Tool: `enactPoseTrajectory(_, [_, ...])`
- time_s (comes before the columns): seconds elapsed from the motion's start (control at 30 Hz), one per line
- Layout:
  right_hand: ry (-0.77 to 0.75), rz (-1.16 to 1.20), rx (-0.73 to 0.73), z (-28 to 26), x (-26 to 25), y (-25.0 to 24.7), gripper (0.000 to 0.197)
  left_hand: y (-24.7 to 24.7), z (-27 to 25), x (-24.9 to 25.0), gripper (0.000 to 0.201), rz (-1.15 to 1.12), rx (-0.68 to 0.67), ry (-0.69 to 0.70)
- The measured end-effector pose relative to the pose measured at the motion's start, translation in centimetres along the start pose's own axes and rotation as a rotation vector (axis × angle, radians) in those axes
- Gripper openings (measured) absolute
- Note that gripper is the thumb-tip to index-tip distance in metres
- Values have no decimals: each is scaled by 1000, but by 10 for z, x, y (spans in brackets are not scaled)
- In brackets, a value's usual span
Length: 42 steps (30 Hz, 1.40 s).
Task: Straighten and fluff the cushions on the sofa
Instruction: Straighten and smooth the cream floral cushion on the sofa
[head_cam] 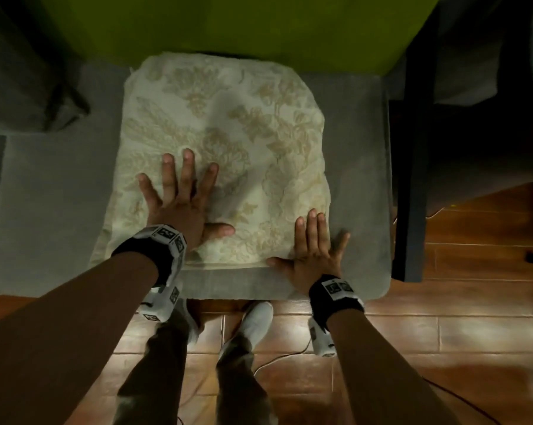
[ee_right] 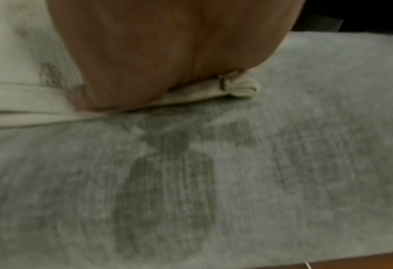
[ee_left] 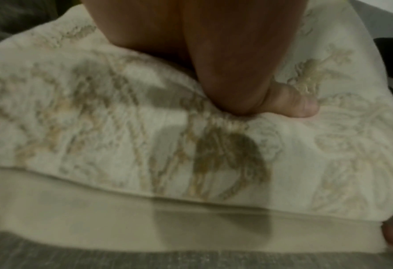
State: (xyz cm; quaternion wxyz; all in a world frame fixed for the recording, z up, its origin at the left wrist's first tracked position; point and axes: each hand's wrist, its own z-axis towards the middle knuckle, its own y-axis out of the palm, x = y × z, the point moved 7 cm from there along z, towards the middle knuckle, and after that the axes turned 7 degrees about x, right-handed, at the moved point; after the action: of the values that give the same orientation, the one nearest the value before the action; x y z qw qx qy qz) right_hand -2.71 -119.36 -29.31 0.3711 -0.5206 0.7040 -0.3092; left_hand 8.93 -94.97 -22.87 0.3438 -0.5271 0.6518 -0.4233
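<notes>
A cream cushion (head_cam: 228,133) with a tan floral pattern lies flat on the grey sofa seat (head_cam: 50,210). My left hand (head_cam: 182,194) presses down on its near left part, fingers spread and straight. My right hand (head_cam: 314,243) lies flat over the cushion's near right corner, fingers straight, thumb along the front seam. In the left wrist view the heel of my left hand (ee_left: 213,63) sinks into the patterned cushion (ee_left: 98,127). In the right wrist view my right hand (ee_right: 167,54) pins the cushion's corner (ee_right: 239,87) against the sofa seat (ee_right: 282,163).
A green backrest (head_cam: 228,26) rises behind the cushion. A dark grey cushion (head_cam: 29,96) sits at the left of the seat. A dark frame (head_cam: 412,179) bounds the seat on the right. Below are the wooden floor (head_cam: 443,332), my legs and a white shoe (head_cam: 256,323).
</notes>
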Motion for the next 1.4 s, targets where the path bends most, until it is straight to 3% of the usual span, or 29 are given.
enactPoseTrajectory(0.07, [26,35,-36,-10,1,-6,105,-3,1,0,117,-5,-20,-22])
enactPoseTrajectory(0.13, [23,84,23,-27,-5,-27,103,-4,2,-2,117,-9,-38,-52])
enactPoseTrajectory(0.2, [-83,225,212,-45,-25,-62,100,-4,4,-1,118,-3,-46,-70])
enactPoseTrajectory(0.3, [-345,332,601,-51,-77,-112,76,-2,3,2,118,10,-53,-89])
enactPoseTrajectory(0.33, [-381,314,644,-39,-92,-117,71,-2,1,1,117,4,-48,-87])
enactPoseTrajectory(0.43, [-345,127,495,14,-112,-103,69,0,-6,-8,112,-42,-22,-15])
enactPoseTrajectory(0.6, [-229,-56,225,38,-76,-66,74,7,-6,-22,110,-50,-36,45])
enactPoseTrajectory(0.8, [-163,-4,200,33,-54,-72,91,3,-22,-23,118,-159,81,-35])
enactPoseTrajectory(0.9, [-29,219,322,11,-40,-81,119,6,-43,-42,133,-319,182,-149])
enactPoseTrajectory(1.0, [154,760,309,-9,-15,-71,135,16,-64,-64,142,-565,240,-281])
enactPoseTrajectory(1.07, [177,910,282,-17,-5,-63,125,25,-76,-84,127,-721,281,-373])
enactPoseTrajectory(1.13, [233,964,232,-24,10,-48,110,37,-87,-110,95,-839,330,-512])
enactPoseTrajectory(1.2, [402,1061,213,-31,30,-31,99,48,-98,-130,79,-865,307,-712])
enactPoseTrajectory(1.27, [518,1118,236,-33,44,-23,93,50,-100,-139,65,-802,233,-800])
enactPoseTrajectory(1.33, [479,1133,364,-31,49,-34,53,46,-94,-146,51,-751,218,-805])
enactPoseTrajectory(1.4, [463,1105,457,-31,53,-50,32,42,-92,-160,42,-753,300,-865])
